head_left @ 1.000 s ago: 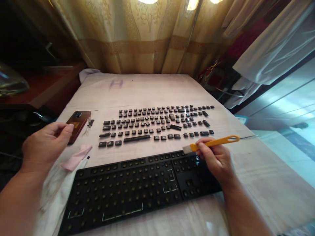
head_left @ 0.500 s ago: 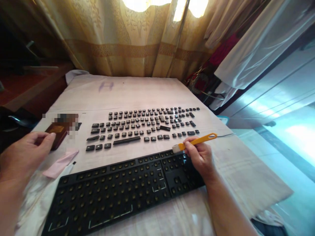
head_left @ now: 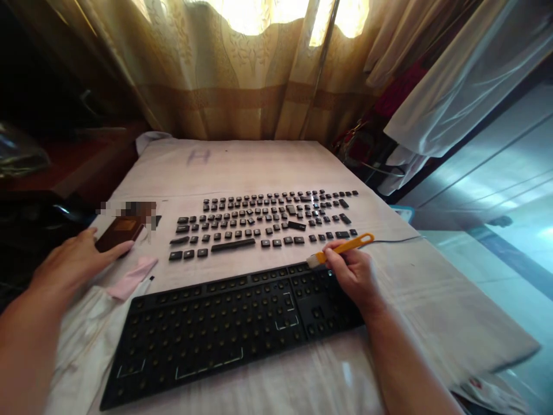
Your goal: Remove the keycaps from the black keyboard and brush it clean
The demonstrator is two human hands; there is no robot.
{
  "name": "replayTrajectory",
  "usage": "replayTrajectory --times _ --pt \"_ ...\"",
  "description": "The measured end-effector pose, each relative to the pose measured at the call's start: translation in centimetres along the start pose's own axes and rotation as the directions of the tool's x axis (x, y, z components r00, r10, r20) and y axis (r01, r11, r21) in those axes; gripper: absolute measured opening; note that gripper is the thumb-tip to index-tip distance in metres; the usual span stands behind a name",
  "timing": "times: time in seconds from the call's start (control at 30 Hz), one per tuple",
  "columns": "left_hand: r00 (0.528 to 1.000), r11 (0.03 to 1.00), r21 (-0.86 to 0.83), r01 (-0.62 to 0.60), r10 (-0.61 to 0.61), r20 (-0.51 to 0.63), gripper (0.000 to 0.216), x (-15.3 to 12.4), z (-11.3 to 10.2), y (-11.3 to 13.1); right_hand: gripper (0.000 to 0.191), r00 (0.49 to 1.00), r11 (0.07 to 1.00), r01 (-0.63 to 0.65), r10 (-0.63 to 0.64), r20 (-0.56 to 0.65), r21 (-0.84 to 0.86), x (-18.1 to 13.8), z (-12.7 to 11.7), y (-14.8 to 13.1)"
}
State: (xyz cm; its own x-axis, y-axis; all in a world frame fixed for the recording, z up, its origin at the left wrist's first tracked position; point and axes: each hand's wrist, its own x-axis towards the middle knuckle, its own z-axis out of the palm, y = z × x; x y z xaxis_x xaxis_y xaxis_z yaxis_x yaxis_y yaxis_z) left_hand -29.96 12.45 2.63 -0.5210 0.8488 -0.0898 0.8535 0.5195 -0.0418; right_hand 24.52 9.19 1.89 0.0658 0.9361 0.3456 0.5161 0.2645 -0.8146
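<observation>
My right hand (head_left: 352, 271) is closed around the orange handle of a small brush (head_left: 348, 245). Its pale bristles are at the back edge of a black keyboard (head_left: 194, 323), which has its keys taken off. On the left, my left hand (head_left: 80, 256) rests with thumb and fingers apart at the near corner of a dark brown, flat case-like thing (head_left: 123, 231), whose far end is blurred out. Behind the keyboard, removed black keycaps (head_left: 233, 245) lie in rows on the pale cloth.
A pink cloth (head_left: 133, 279) and crumpled white fabric (head_left: 84, 340) lie left of the keyboard. The cloth-covered table (head_left: 432, 300) ends at the right. A patterned curtain (head_left: 242, 86) hangs behind, white garments (head_left: 449, 86) at the right. A thin dark cable (head_left: 395, 240) runs rightward.
My left hand has spread its thumb and fingers around the brown thing's near corner, where it was more closed before. The brush has barely moved. The whole view has shifted slightly.
</observation>
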Motion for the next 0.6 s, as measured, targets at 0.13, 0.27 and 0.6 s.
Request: replayTrajectory --times 0.13,0.27,0.6 --pt "0.995 0.998 0.051 0.032 -0.037 0.093 0.111 -1.2 -1.6 2.5 0.024 0.999 0.998 0.034 -0.035 -0.018 -0.057 0.0 0.2 0.2" --pt "0.994 0.998 0.060 0.017 -0.023 0.105 0.105 -1.7 -2.0 2.4 0.025 0.999 0.996 0.036 -0.038 -0.028 -0.081 -0.1 0.1 0.4" --pt "0.991 0.998 0.059 0.022 -0.030 0.134 0.107 -5.4 -1.3 -0.4 0.027 0.999 0.995 0.044 -0.047 -0.021 -0.093 0.0 0.0 0.4"
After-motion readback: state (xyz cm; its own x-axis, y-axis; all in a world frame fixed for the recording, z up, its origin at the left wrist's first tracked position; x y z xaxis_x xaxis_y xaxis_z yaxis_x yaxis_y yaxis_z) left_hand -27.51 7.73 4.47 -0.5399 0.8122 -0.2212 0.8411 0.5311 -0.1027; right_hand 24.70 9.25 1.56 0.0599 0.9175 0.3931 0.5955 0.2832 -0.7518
